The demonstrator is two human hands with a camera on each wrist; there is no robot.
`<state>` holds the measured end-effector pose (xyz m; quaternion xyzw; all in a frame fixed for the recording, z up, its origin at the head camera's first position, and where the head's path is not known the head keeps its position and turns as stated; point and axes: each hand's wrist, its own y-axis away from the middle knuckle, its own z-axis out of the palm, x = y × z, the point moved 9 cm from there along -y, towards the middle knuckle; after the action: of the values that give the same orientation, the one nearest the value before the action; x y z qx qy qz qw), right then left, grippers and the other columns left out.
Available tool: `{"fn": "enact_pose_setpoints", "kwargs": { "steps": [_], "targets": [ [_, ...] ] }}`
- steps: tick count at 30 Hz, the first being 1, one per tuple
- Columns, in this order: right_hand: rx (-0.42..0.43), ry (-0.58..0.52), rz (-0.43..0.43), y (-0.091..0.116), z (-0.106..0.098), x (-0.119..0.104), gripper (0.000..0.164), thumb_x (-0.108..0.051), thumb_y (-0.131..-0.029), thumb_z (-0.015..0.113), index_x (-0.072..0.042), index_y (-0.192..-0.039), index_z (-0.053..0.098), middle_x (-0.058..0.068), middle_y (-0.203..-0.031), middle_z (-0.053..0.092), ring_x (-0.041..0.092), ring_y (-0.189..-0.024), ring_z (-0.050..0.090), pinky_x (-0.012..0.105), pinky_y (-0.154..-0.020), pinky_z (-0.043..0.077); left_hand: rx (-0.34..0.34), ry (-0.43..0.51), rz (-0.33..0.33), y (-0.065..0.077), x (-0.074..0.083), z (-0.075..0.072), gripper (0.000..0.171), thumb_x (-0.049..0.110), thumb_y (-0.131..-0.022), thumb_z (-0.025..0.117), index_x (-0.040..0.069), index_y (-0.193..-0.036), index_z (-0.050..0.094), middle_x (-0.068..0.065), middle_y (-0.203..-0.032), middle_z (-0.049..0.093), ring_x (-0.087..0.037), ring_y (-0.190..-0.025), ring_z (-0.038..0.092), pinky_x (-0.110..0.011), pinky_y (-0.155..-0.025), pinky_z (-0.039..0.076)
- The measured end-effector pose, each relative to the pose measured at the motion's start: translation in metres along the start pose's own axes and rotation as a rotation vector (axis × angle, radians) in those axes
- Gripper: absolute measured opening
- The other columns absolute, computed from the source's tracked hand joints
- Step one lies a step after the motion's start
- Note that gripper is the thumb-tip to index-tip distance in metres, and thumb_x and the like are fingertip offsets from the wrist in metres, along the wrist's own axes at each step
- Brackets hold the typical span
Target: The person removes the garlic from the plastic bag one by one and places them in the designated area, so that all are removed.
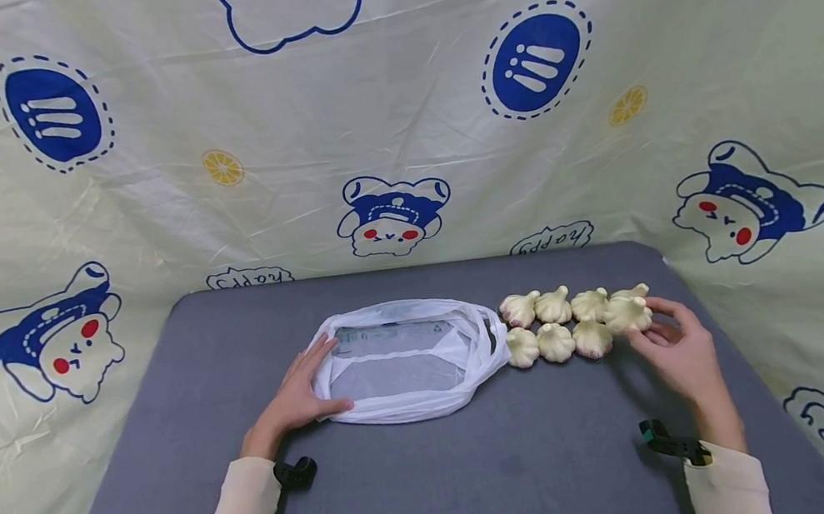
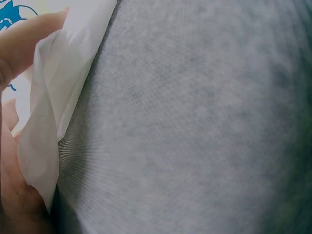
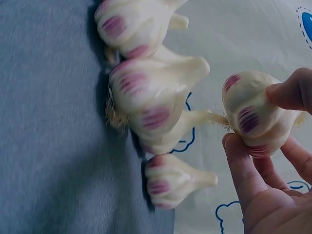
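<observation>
A white plastic bag [image 1: 398,410] stands on the table with its mouth spread wide and its inner bottom in sight. My left hand [image 1: 300,393] holds its left rim, thumb at the front and fingers farther back. Up close in the left wrist view, the thin plastic [image 2: 73,63] lies between thumb and fingers. With thumb and fingertips, my right hand [image 1: 681,350] pinches a garlic bulb [image 3: 256,114], raised beside the others. Several more garlic bulbs [image 1: 556,342] stand in two rows right of the bag. The held bulb partly hides one at the back right [image 1: 634,290].
The dark grey table [image 1: 480,476] ends at a patterned cloth backdrop [image 1: 426,105]. The leftmost bulbs sit close against the bag's right side. Black straps with small mounts [image 1: 296,473] circle both wrists.
</observation>
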<state>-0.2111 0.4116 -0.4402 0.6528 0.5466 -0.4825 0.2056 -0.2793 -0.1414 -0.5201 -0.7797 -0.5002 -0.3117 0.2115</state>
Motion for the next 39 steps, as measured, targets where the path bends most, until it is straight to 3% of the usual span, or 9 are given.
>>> {"fn": "enact_pose_setpoints", "kwargs": {
  "steps": [14, 24, 32, 39],
  "targets": [
    [0.02, 0.057, 0.146, -0.001, -0.008, 0.046, 0.061, -0.015, -0.093, 0.076, 0.001, -0.145, 0.049, -0.019, -0.122, 0.049, -0.016, -0.102, 0.048, -0.001, -0.083, 0.044, -0.01, 0.009, -0.023, 0.0, -0.001, -0.001, 0.107, 0.043, -0.076, 0.087, 0.014, -0.162, 0.032, -0.01, -0.173, 0.017, -0.039, -0.159, 0.013, -0.059, -0.127, 0.006],
    [-0.002, 0.006, 0.161, 0.002, -0.005, 0.067, 0.058, -0.014, -0.093, 0.077, 0.002, -0.143, 0.051, -0.031, -0.11, 0.05, -0.021, -0.096, 0.053, 0.002, -0.078, 0.048, 0.005, 0.006, 0.009, 0.0, 0.0, -0.001, 0.106, 0.043, -0.077, 0.087, 0.011, -0.162, 0.033, -0.013, -0.172, 0.019, -0.041, -0.158, 0.016, -0.06, -0.127, 0.006],
    [-0.018, 0.014, 0.177, 0.004, -0.002, 0.073, 0.056, -0.017, -0.094, 0.077, -0.004, -0.143, 0.055, -0.027, -0.119, 0.052, -0.022, -0.096, 0.053, 0.003, -0.076, 0.048, 0.007, 0.001, 0.007, -0.001, -0.001, -0.001, 0.106, 0.044, -0.076, 0.087, 0.012, -0.162, 0.034, -0.014, -0.172, 0.02, -0.042, -0.158, 0.016, -0.06, -0.127, 0.007],
    [-0.038, 0.056, 0.175, 0.002, -0.001, 0.08, 0.062, -0.02, -0.094, 0.076, 0.004, -0.145, 0.05, -0.029, -0.113, 0.05, -0.022, -0.095, 0.052, 0.002, -0.076, 0.046, 0.001, -0.004, 0.003, 0.0, -0.001, -0.001, 0.106, 0.045, -0.077, 0.086, 0.012, -0.162, 0.032, -0.014, -0.172, 0.019, -0.042, -0.158, 0.015, -0.062, -0.126, 0.007]
  ]
}}
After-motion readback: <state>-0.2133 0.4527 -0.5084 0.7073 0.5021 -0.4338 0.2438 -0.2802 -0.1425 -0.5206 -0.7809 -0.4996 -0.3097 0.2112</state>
